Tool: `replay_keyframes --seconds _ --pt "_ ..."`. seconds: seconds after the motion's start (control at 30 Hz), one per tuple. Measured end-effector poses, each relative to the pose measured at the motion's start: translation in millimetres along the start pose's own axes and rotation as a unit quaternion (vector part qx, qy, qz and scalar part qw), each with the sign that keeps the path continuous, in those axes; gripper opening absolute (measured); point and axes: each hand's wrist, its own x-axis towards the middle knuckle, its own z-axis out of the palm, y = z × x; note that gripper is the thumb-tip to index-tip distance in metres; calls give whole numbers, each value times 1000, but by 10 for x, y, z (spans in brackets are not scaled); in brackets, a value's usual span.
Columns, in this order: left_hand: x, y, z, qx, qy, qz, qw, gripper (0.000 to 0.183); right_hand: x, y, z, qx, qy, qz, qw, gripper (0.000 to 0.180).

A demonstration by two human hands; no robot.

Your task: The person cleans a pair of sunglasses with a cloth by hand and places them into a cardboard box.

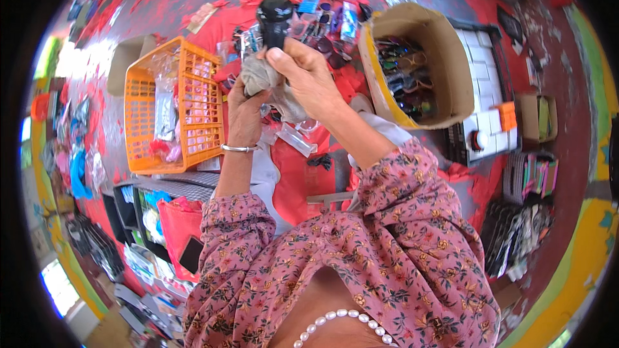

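My left hand, with a silver bangle at its wrist, grips a bunched grey cloth from below. My right hand pinches the top of the cloth beside a black cylindrical object with a glossy, wider top end. The black object's lower end meets my fingers and the cloth; which hand bears it I cannot tell. Beyond my hands lies a pile of sunglasses and small packets on red sheeting. A clear plastic case lies below my right hand.
An orange plastic basket holding wrapped items stands at left. At right, a cardboard box holds many glasses, beside a black crate with white boxes. Lower left are a black organizer, a red cloth bag and a phone.
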Motion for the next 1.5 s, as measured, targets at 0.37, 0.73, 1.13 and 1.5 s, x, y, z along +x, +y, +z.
replay_keyframes --seconds 0.37,0.73,1.13,1.5 --pt "108 -137 -322 -196 44 -137 970 38 -102 62 -134 -347 7 -212 914 21" --pt "-40 -40 71 -3 -49 -81 996 45 -81 102 -201 -316 123 -141 930 20" --pt "147 -207 -384 -173 -52 -177 968 46 197 -666 -1000 267 109 -74 955 28" --pt "96 -263 -334 -160 -57 -224 960 45 -1427 -1139 -2819 22 258 -57 964 22"
